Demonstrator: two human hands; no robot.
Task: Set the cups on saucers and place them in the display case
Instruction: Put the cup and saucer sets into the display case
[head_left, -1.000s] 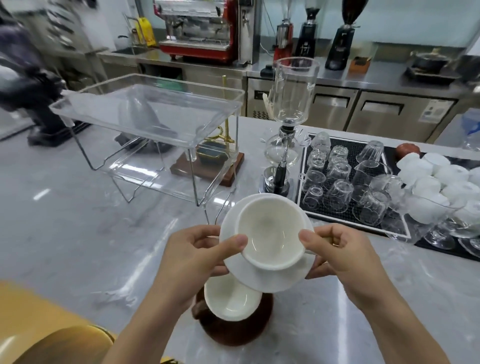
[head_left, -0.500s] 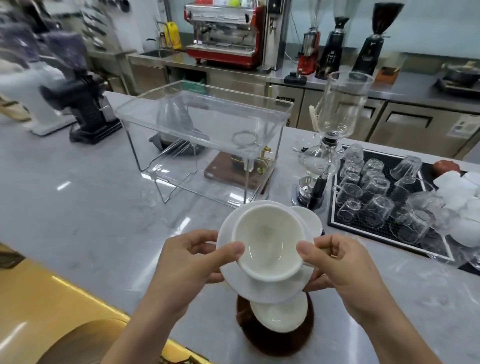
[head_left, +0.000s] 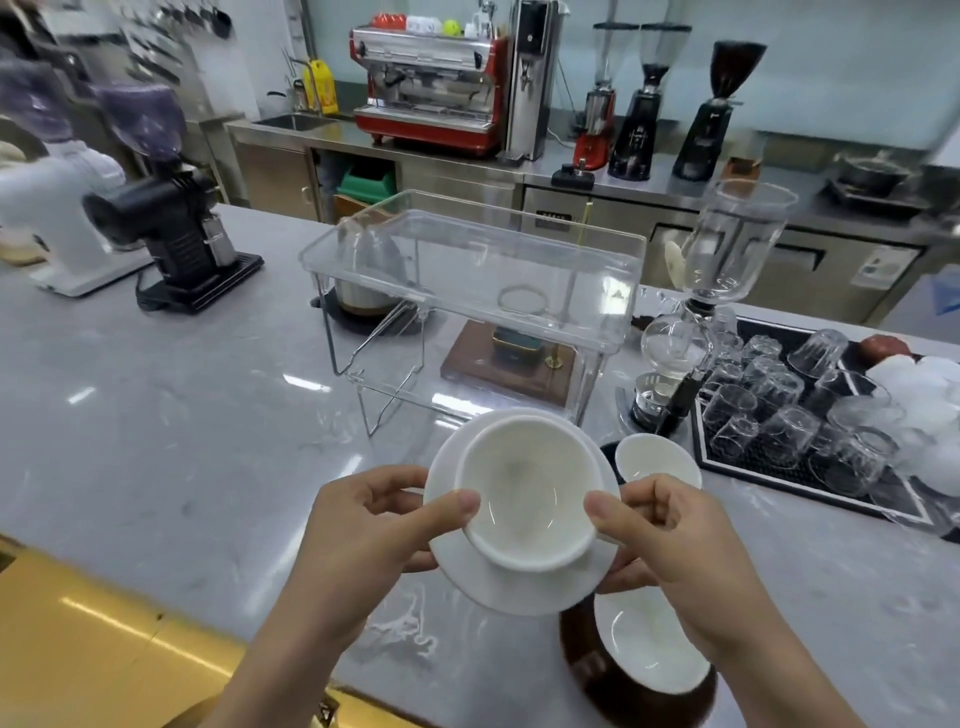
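A café's grey marble counter (head_left: 156, 441) stretches before a red espresso machine (head_left: 431, 93) and three grinders along the back wall. Two hands hold one white cup (head_left: 527, 504) seated on one white saucer (head_left: 519, 587) in the air above the counter, in front of the clear acrylic display case (head_left: 467, 291). The left hand (head_left: 363, 525) and right hand (head_left: 670, 540) each grip the saucer's rim from opposite sides, thumbs pressed against the cup's lip, fingers curled beneath. The glazed ware looks stiff, smooth and breakable, light enough to carry yet apt to slide, so the cup is probably best pinned by the thumbs while the saucer bears the weight. Below, a second saucer (head_left: 644, 644) lies on a dark wooden base (head_left: 597, 675), and a third white piece (head_left: 657, 462) rests beside a black mat (head_left: 810, 478) crowded with upturned glasses, too many and too overlapped to count surely.
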